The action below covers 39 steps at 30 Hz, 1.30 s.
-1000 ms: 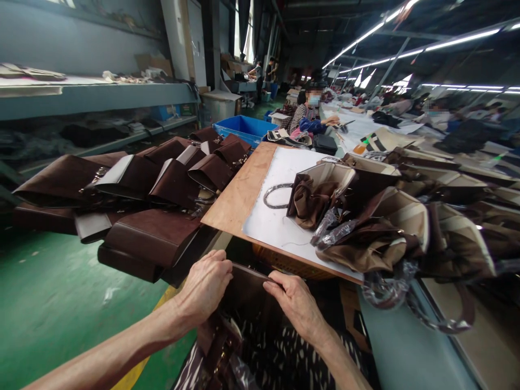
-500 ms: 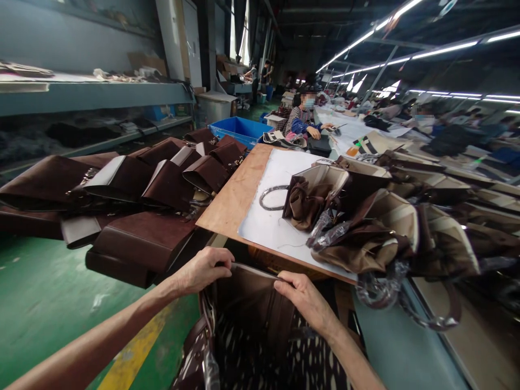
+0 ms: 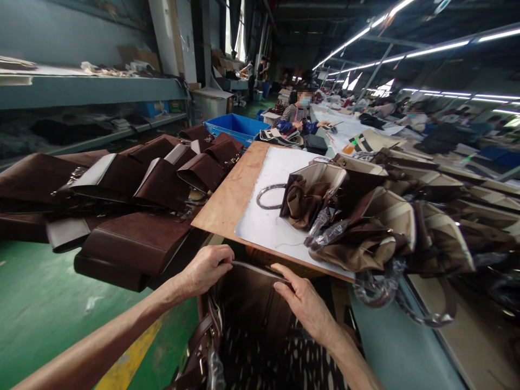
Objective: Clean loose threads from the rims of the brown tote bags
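Note:
In front of me is a dark brown handbag [image 3: 249,298], its pale-edged rim turned upward. My left hand [image 3: 209,268] pinches the left end of that rim between thumb and curled fingers. At the right end, the thumb and forefinger of my right hand [image 3: 303,298] are spread apart, with the rim passing between them. A brown strap [image 3: 201,330], partly wrapped in clear plastic, hangs at the bag's left side. Below the bag lies dark fabric with white flecks [image 3: 280,357]. The bag's lower part is in shadow.
Several dark brown bag bodies [image 3: 134,244] are piled to the left. Ahead, a wooden board [image 3: 223,206] carries white paper [image 3: 260,216] and unfinished bags [image 3: 357,238] with plastic-wrapped handles. A blue bin [image 3: 238,127] stands beyond, near a seated co-worker [image 3: 298,116].
My right thumb and forefinger have parted from their pinch on the rim. The left hand keeps its hold. The whole view has shifted slightly.

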{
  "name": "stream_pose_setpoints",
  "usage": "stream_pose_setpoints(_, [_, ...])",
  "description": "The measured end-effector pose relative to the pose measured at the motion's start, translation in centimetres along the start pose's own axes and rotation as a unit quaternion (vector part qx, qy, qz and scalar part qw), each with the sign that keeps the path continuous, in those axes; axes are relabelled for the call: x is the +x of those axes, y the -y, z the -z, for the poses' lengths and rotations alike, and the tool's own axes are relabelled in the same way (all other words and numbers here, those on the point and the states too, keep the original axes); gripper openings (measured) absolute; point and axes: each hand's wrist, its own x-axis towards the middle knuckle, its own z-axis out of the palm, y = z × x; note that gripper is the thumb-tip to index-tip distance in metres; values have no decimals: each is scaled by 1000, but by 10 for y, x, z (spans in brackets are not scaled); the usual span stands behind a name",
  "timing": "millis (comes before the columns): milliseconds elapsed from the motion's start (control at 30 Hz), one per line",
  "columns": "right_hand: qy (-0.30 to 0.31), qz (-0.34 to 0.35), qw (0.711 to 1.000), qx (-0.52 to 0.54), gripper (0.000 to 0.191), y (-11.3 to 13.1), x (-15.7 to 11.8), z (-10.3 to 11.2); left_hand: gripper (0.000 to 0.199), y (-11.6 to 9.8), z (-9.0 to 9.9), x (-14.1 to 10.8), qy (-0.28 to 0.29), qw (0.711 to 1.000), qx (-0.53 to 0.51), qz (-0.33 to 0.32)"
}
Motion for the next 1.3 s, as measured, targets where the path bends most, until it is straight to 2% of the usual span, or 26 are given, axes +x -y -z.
stream_pose_setpoints(67, [-21, 33, 996, -75, 39, 3, -2, 0, 5, -3, 0, 0, 2, 1000, 8, 12])
stream_pose_setpoints(167, [-68, 86, 973, -201, 40, 12, -2, -1, 6, -5, -1, 0, 9, 1000, 17, 13])
stream_pose_setpoints(267, [-98, 108, 957, -251, 41, 21, 0, -7, 6, -6, -3, 0, 10, 1000, 25, 12])
stream_pose_setpoints(433, [-95, 100, 952, -273, 23, 24, 4, -22, 6, -6, -2, -1, 11, 999, 30, 26])
stream_pose_setpoints(567, [-109, 70, 962, -243, 14, 21, 7, -22, 6, -10, 0, -2, 11, 999, 31, 26])
stream_pose_setpoints(867, [-91, 53, 974, -199, 27, 21, 14, -18, 7, -11, 0, -2, 7, 999, 28, 27])
stream_pose_setpoints(1133, [-72, 19, 961, -265, 22, 38, 16, -12, 7, -10, -3, -1, -4, 999, 35, 41])
stream_pose_setpoints(1300, [-52, 27, 953, -299, 19, 48, 23, -18, 8, -14, -3, -1, -5, 998, 32, 49])
